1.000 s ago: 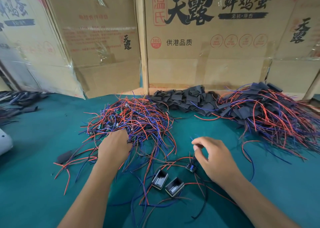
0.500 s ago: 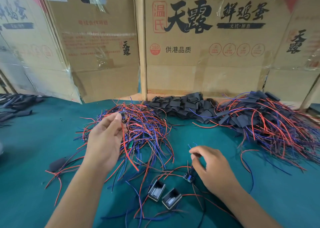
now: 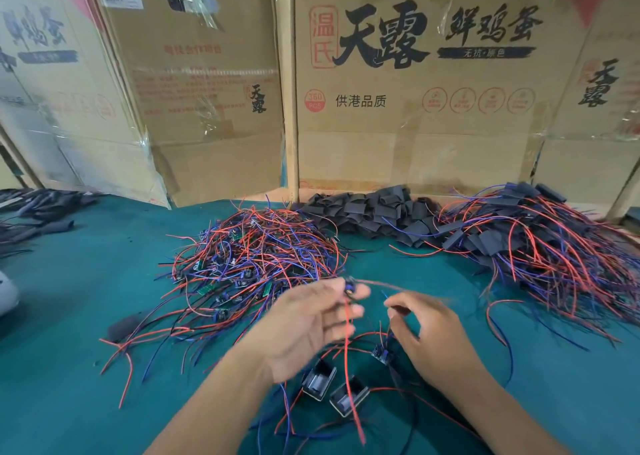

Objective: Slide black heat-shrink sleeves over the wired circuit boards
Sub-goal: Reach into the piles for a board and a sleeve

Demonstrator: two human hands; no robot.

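Two hands meet over the green worktop (image 3: 69, 350). My left hand (image 3: 304, 330) pinches a small wired circuit board (image 3: 349, 286); my right hand (image 3: 433, 337) pinches thin wires. Black flat heat-shrink sleeves (image 3: 367, 212) wait far back. I should pull its wires straight, so one slips on easily.

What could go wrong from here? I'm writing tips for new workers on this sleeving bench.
1. The left hand pinches a small board whose red wire hangs down across other loose leads; lifting it may snag and drag them.
2. The right hand pinches thin wires above another board; tugging could strain the solder joints.
3. The two open sleeves lie among the wires under both hands and might get knocked away.
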